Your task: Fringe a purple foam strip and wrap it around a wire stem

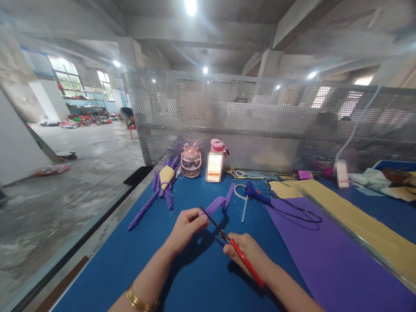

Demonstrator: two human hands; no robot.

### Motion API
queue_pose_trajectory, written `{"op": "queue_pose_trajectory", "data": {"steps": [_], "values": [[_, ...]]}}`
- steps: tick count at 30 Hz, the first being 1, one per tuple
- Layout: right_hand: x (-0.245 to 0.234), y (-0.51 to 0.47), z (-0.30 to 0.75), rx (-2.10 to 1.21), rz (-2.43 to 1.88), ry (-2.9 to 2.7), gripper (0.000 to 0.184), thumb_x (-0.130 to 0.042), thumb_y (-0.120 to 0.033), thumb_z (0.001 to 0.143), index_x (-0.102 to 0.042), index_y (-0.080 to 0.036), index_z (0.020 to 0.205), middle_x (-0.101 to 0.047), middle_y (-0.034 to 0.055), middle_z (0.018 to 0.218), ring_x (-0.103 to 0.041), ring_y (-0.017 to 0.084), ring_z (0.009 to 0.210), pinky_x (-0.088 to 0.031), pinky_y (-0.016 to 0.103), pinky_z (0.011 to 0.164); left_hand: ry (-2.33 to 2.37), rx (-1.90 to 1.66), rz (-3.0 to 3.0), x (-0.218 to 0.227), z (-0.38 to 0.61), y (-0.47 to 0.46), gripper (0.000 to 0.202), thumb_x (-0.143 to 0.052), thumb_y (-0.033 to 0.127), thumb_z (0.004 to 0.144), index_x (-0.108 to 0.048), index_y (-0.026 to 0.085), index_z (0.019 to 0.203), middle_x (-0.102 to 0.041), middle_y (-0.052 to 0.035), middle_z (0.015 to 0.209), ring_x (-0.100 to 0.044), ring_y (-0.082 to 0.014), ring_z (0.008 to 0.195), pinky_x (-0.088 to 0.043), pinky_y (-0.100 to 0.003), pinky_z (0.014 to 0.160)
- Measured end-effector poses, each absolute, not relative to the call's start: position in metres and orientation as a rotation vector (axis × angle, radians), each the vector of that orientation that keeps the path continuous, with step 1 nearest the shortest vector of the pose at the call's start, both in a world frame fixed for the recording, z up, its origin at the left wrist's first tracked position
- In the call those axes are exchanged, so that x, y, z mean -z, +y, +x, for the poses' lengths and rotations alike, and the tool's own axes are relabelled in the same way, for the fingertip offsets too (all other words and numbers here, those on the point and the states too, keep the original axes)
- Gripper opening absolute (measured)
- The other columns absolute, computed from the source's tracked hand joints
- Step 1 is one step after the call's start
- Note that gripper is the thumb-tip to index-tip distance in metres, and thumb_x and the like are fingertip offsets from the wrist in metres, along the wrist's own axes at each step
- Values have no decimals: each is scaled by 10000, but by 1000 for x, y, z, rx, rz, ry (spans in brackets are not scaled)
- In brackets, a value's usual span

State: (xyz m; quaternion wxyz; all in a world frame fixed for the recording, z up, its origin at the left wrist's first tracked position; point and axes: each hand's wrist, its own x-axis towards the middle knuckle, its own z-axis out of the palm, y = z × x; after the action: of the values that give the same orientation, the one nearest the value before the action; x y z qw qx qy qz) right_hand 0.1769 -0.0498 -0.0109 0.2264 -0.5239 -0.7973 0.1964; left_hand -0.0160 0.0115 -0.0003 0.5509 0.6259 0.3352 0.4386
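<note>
Purple strip [215, 206] pinched in left hand [186, 229]; right hand [251, 250], angled inward, curls round scissors [239, 250].

Purple sheet [302, 242] on blue table [113, 264]

From the left fingers [197, 222], a paper strip [215, 206] is extending forward-right; the right fingers [229, 250] are holding scissors [240, 253]. Well beyond, drinking bottles [191, 155] are standing before a perforated partition [260, 145]. Flower stems [143, 213] are lying forward-left of both, a hot-glue gun [255, 194] forward-right, paper sheets [305, 242] farther right.
</note>
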Motion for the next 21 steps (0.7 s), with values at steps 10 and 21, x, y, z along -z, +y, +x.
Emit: {"op": "queue_pose_trajectory", "data": {"steps": [10, 21], "values": [[15, -48, 178, -952, -1256, -2055, 569, -207, -751, 761, -255, -203, 617, -243, -53, 589, -206, 84, 529, -172, 203, 432, 790, -1030, 1420, 4, -17, 13, 276, -571, 363, 754, -573, 130, 607, -548, -15, 578, -427, -96, 533, -284, -229, 516], [23, -47, 179, -773, -1378, -2111, 548, -314, -721, 753, -326, -192, 609, -339, -57, 551, -267, 80, 511, -224, 195, 441, 754, -1046, 1420, 7, -15, 13, 286, -598, 377, 722, -586, 131, 576, -547, -9, 541, -402, -90, 491, -259, -234, 498]]}}
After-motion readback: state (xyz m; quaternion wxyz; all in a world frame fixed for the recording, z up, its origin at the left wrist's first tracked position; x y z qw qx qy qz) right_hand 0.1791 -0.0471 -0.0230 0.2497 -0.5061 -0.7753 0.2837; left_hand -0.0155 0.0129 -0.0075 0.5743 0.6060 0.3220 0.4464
